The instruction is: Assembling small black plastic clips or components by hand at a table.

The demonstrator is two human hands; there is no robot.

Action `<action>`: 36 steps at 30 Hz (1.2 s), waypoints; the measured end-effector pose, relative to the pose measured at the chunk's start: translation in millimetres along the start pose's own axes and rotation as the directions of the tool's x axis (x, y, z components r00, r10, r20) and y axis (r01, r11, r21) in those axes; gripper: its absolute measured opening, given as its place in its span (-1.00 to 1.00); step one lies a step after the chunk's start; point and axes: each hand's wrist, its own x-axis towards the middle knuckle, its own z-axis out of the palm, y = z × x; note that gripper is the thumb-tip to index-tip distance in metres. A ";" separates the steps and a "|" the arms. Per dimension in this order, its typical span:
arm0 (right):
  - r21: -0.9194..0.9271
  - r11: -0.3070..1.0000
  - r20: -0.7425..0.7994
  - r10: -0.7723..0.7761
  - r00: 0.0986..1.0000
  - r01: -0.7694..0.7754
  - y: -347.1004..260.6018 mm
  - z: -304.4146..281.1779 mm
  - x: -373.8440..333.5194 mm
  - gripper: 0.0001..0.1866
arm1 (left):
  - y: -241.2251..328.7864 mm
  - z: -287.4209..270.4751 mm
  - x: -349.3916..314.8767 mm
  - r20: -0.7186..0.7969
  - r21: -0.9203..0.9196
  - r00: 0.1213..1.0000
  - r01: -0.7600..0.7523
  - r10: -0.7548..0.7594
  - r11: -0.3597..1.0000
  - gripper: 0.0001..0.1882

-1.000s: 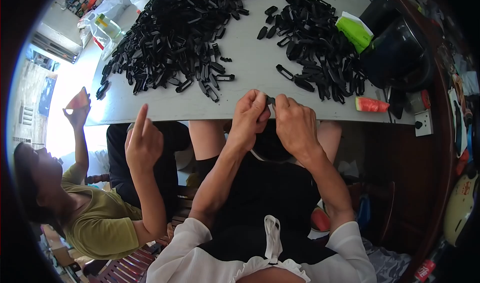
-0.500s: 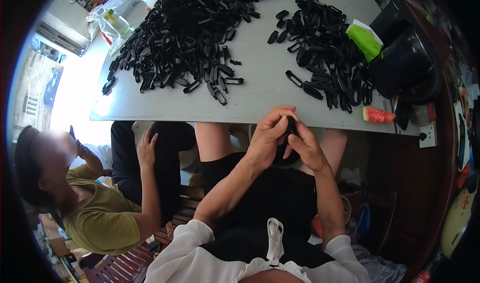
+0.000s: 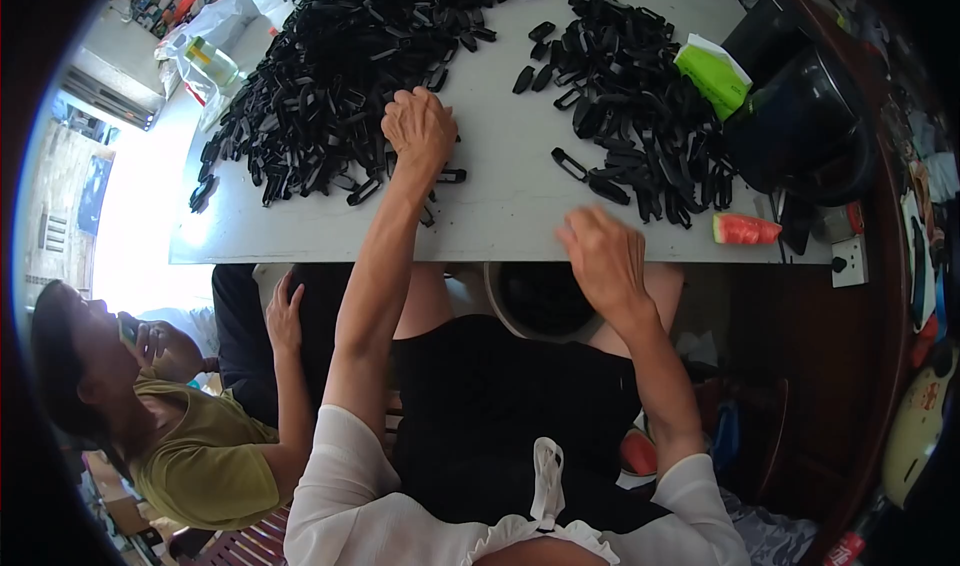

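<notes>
My left hand [image 3: 418, 131] reaches over the table to the near right edge of the large left pile of small black plastic parts [image 3: 330, 96]. Its knuckles face up and the fingers curl down; what is under them is hidden. Smeared by motion, my right hand [image 3: 605, 261] hovers at the table's near edge, in front of the smaller right pile of black parts [image 3: 650, 116]. Whether its fingers hold anything does not show. Some of these parts are long oval frames, like the loose frame [image 3: 569, 164] beside the right pile.
Below the table edge, between my knees, stands a round tub [image 3: 492, 301] with dark contents. A black jug [image 3: 800, 126], a green packet [image 3: 713, 76] and a watermelon piece [image 3: 746, 230] line the table's right side. At left sits another person [image 3: 200, 456], a phone near the head.
My hands were together around a small black part at the table edge. Now they are apart: the left has gone forward to the left pile, the right slightly rightward. That part is no longer visible.
</notes>
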 end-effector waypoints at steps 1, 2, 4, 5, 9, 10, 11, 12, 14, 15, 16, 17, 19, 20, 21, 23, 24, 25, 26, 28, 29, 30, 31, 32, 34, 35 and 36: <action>-0.054 0.999 -0.059 -0.008 0.998 0.005 -1.9 -0.6 16.6 -0.82 | -2.4 7.9 1.3 0.001 0.000 1.000 0.000 0.000 1.000 -0.62; -0.117 0.993 -0.106 -0.013 0.994 0.001 2.1 4.9 33.0 -0.83 | -3.0 11.8 2.2 0.004 0.014 1.000 -0.019 0.019 1.000 -0.64; -0.177 0.984 -0.154 -0.023 0.988 -0.005 17.7 22.4 59.6 -0.83 | -2.9 14.1 2.6 0.004 0.030 0.999 -0.038 0.038 0.999 -0.66; -0.268 0.963 -0.096 -0.041 0.995 0.014 28.3 31.0 68.3 -0.86 | 2.2 9.4 -2.0 -0.066 -0.050 0.994 -0.090 0.086 0.995 -0.69; -0.257 0.963 -0.079 -0.100 0.992 0.077 30.7 36.2 83.4 -0.89 | 3.7 -16.7 -20.5 -0.286 -0.341 0.940 -0.281 0.186 0.897 -0.79; -0.150 0.985 -0.154 -0.107 0.982 0.084 23.9 28.5 82.5 -0.88 | 3.7 -17.9 -25.1 -0.358 -0.476 0.913 -0.358 0.195 0.803 -0.80; -0.152 0.985 -0.151 -0.105 0.983 0.082 20.1 20.6 81.3 -0.88 | 9.9 -25.6 -32.8 -0.173 -0.779 0.977 -0.214 0.127 0.590 -0.81; 0.219 0.976 -0.200 0.030 0.979 0.015 15.9 11.4 79.3 -0.87 | 17.5 -34.3 -42.7 0.035 -0.954 0.992 -0.004 0.125 0.300 -0.80; 0.814 0.556 0.003 0.287 0.958 -0.170 -2.9 -11.3 73.6 -0.88 | 21.3 -54.3 -65.6 0.292 -0.946 0.922 0.318 0.253 -0.068 -0.72; 0.815 0.554 0.008 0.285 0.958 -0.171 -9.5 -16.6 69.1 -0.88 | 22.5 -62.4 -77.1 0.386 -0.868 0.861 0.461 0.331 -0.186 -0.68; 0.914 0.387 0.017 0.260 0.966 -0.120 -14.0 -22.9 63.6 -0.89 | 27.5 -63.2 -87.6 0.390 -0.838 0.848 0.489 0.358 -0.244 -0.62; 0.978 0.198 0.024 0.234 0.972 -0.071 -16.9 -24.2 57.5 -0.89 | 29.8 -63.3 -97.3 0.399 -0.793 0.830 0.526 0.390 -0.307 -0.61; 0.824 0.565 -0.048 0.128 0.991 -0.033 -18.3 -16.9 44.4 -0.89 | 39.6 -73.2 -114.8 0.458 -0.691 0.802 0.592 0.384 -0.415 -0.63; 0.601 0.797 -0.116 0.008 0.993 0.064 -15.2 -10.2 38.1 -0.89 | 42.7 -74.2 -119.9 0.459 -0.688 0.800 0.595 0.386 -0.415 -0.63; 0.406 0.884 -0.254 -0.135 0.958 0.232 -12.7 -7.1 34.3 -0.89 | 45.0 -74.7 -124.1 0.438 -0.700 0.816 0.572 0.376 -0.427 -0.64; 0.335 0.903 -0.300 -0.170 0.939 0.270 -18.3 -7.9 27.2 -0.89 | 48.3 -77.7 -131.6 0.417 -0.716 0.840 0.539 0.347 -0.444 -0.65; 0.261 0.916 -0.344 -0.208 0.916 0.306 -20.7 -8.9 23.7 -0.90 | 50.1 -79.0 -134.2 0.418 -0.716 0.840 0.539 0.347 -0.443 -0.65; 0.262 0.915 -0.345 -0.208 0.916 0.306 -21.8 -9.7 21.0 -0.90 | 51.0 -79.9 -136.1 0.411 -0.729 0.849 0.525 0.333 -0.439 -0.64; 0.268 0.911 -0.314 -0.226 0.922 0.314 -22.6 -10.5 18.6 -0.89 | 51.5 -80.9 -138.0 0.404 -0.743 0.858 0.511 0.318 -0.433 -0.64; 0.273 0.907 -0.285 -0.244 0.927 0.322 -20.7 -13.0 15.7 -0.88 | 52.1 -82.2 -142.8 0.426 -0.741 0.847 0.528 0.317 -0.416 -0.64; 0.229 0.922 -0.306 -0.236 0.922 0.313 -17.4 -14.9 14.8 -0.86 | 52.9 -82.8 -144.5 0.448 -0.737 0.837 0.545 0.315 -0.400 -0.63; 0.186 0.935 -0.328 -0.230 0.916 0.302 -15.3 -15.9 14.6 -0.84 | 53.6 -84.0 -145.4 0.447 -0.737 0.837 0.545 0.316 -0.399 -0.63; 0.175 0.938 -0.348 -0.226 0.910 0.300 -14.9 -15.1 15.5 -0.84 | 54.3 -85.3 -146.0 0.428 -0.766 0.847 0.525 0.316 -0.370 -0.63; 0.174 0.938 -0.349 -0.225 0.910 0.299 -15.7 -14.8 14.3 -0.84 | 54.6 -86.2 -146.8 0.409 -0.794 0.856 0.504 0.316 -0.340 -0.63; 0.080 0.958 -0.345 -0.232 0.910 0.275 -17.9 -14.4 12.1 -0.84 | 53.5 -87.0 -149.0 0.405 -0.817 0.864 0.489 0.300 -0.306 -0.63; 0.080 0.958 -0.346 -0.233 0.909 0.276 -18.7 -14.1 11.9 -0.84 | 52.9 -87.4 -149.4 0.401 -0.838 0.871 0.473 0.283 -0.272 -0.63; 0.071 0.958 -0.366 -0.233 0.901 0.276 -19.4 -13.8 11.8 -0.83 | 52.7 -88.0 -149.4 0.400 -0.839 0.872 0.472 0.281 -0.271 -0.63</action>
